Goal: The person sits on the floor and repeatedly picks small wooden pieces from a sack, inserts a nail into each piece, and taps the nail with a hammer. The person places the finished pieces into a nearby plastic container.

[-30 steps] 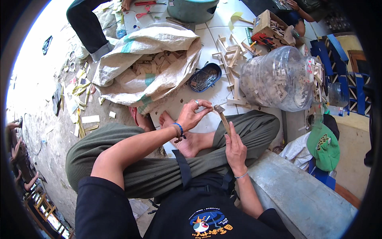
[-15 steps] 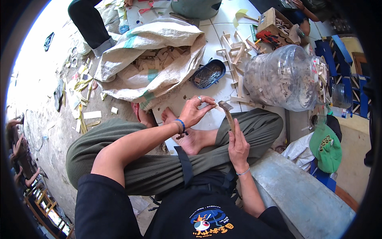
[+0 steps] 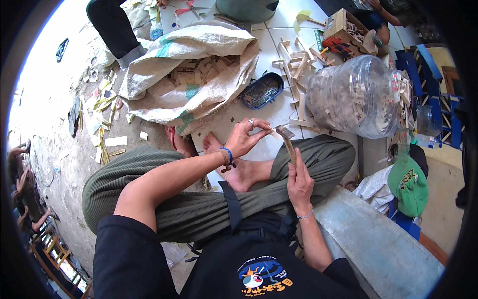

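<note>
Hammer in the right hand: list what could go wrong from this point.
1. The hammer head sits right beside the left hand, whose fingers pinch a small wood piece; a slightly off blow could hit a fingertip.
2. The work is held above the bare feet, so a dropped piece or a slip could land on them.
3. The right hand grips the handle low, which may reduce control.

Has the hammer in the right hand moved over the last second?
Yes. The hammer has tipped a little away from the person, its head nearer the big clear jug; the right hand grips the handle.
</note>
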### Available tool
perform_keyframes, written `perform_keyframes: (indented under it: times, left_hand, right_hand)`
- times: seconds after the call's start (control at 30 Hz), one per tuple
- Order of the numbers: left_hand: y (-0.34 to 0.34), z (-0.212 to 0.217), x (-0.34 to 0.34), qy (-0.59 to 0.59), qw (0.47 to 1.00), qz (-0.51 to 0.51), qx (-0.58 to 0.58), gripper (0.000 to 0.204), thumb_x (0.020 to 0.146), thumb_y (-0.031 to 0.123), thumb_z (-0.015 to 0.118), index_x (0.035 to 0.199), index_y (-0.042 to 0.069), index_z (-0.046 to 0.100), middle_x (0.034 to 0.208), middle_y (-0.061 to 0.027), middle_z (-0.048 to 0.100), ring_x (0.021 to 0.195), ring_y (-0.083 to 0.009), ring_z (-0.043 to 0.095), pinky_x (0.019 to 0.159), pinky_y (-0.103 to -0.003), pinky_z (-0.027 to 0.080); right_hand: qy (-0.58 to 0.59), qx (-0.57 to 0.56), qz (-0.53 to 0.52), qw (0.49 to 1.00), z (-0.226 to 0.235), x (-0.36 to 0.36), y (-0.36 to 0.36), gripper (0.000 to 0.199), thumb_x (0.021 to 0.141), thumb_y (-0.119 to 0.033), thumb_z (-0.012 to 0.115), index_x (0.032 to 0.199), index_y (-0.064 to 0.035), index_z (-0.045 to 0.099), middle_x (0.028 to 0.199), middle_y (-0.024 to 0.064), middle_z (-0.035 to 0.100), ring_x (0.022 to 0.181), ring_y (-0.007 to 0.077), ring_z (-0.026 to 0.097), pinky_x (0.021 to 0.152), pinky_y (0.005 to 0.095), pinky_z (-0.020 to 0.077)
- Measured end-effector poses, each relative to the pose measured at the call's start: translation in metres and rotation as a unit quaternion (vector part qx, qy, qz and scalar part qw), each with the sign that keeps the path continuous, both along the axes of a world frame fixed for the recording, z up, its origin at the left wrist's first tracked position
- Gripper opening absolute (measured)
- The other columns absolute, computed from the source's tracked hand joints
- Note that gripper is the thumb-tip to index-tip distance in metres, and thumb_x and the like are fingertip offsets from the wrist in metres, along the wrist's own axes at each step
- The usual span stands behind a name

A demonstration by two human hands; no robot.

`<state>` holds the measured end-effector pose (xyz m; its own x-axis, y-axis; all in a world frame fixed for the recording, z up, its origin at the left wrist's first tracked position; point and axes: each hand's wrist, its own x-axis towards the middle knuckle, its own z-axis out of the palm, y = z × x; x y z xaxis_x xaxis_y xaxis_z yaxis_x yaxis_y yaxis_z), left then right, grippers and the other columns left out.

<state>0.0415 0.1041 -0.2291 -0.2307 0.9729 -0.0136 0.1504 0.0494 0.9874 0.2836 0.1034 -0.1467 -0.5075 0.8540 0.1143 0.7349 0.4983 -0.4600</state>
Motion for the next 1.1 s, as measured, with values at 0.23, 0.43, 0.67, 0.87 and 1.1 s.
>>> perform_keyframes:
  times: [0.23,0.43,0.67,0.87,1.1]
  left_hand:
    - [0.001,-0.001,-0.001,0.002,1.0,-0.007,-0.005,0.012,0.094,0.02,0.079,0.104,0.013,0.08,0.119,-0.0033,0.079,0.103,-0.0277,0.071,0.088,-0.04,0.056]
    - [0.001,-0.001,-0.001,0.002,1.0,-0.011,-0.001,0.013,0.094,0.02,0.08,0.105,0.013,0.079,0.118,-0.0044,0.079,0.102,-0.0282,0.071,0.086,-0.041,0.056]
    - [0.0,0.002,-0.001,0.037,0.999,0.004,-0.023,0.021,0.096,0.025,0.08,0.112,0.011,0.077,0.12,-0.0065,0.078,0.104,-0.0249,0.073,0.089,-0.04,0.057]
    - [-0.001,0.005,0.005,0.001,1.0,0.008,-0.027,0.026,0.097,0.027,0.078,0.117,0.011,0.077,0.115,-0.013,0.077,0.105,-0.0292,0.074,0.089,-0.041,0.06]
    - [0.002,0.001,0.004,-0.045,0.997,-0.018,-0.057,0.031,0.099,0.024,0.077,0.123,0.005,0.075,0.115,-0.0111,0.078,0.105,-0.0205,0.075,0.089,-0.036,0.061]
  right_hand:
    - [0.003,-0.002,0.003,1.0,-0.001,-0.001,-0.001,0.055,0.107,-0.021,0.063,0.16,-0.0205,0.049,0.084,0.0117,0.065,0.064,0.0357,0.066,0.055,0.047,0.0523]
    - [0.01,-0.031,-0.003,0.999,0.004,-0.01,0.003,0.05,0.108,-0.02,0.061,0.157,-0.0165,0.052,0.097,0.016,0.071,0.075,0.0395,0.07,0.065,0.0476,0.056]
    - [0.07,-0.224,-0.138,0.962,0.015,-0.038,0.045,0.045,0.105,-0.035,0.065,0.137,-0.0031,0.059,0.093,0.0263,0.072,0.09,0.0483,0.071,0.074,0.0508,0.0531]
    - [0.051,-0.272,-0.094,0.956,-0.011,-0.058,0.07,0.045,0.104,-0.042,0.066,0.122,-0.0008,0.069,0.085,0.025,0.07,0.08,0.0431,0.069,0.072,0.0459,0.0529]
    - [0.012,-0.304,-0.092,0.948,-0.026,-0.055,0.072,0.045,0.105,-0.045,0.063,0.108,-0.0001,0.067,0.085,0.0271,0.069,0.086,0.049,0.069,0.072,0.051,0.0513]
